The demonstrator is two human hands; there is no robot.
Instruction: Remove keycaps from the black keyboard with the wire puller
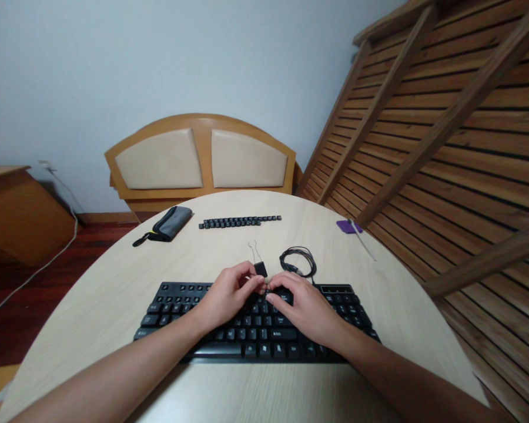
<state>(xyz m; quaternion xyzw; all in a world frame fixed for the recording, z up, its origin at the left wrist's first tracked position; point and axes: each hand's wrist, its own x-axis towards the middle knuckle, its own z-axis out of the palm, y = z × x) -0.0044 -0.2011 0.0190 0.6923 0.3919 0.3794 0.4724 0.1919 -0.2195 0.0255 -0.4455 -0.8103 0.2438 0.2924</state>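
Observation:
A black keyboard (pixel 264 335) lies in front of me with its upper left keys off and bare switch sockets showing. My left hand (pixel 235 291) is closed on a keycap puller (pixel 260 269), a small black block with thin wire prongs pointing away from me. Close against it, my right hand (pixel 302 302) has thumb and fingers pinched at the puller's near end, above the keys. A small dark piece sits between the fingertips, too hidden to name. Farther back, removed keycaps (pixel 233 222) stand in rows on the table.
The keyboard's coiled black cable (pixel 308 255) lies behind my right hand. A grey and black pouch (pixel 171 223) rests at the back left of the round table (pixel 114 276). A purple cloth (pixel 349 227) with a thin stick-like tool (pixel 364 242) is at the right edge.

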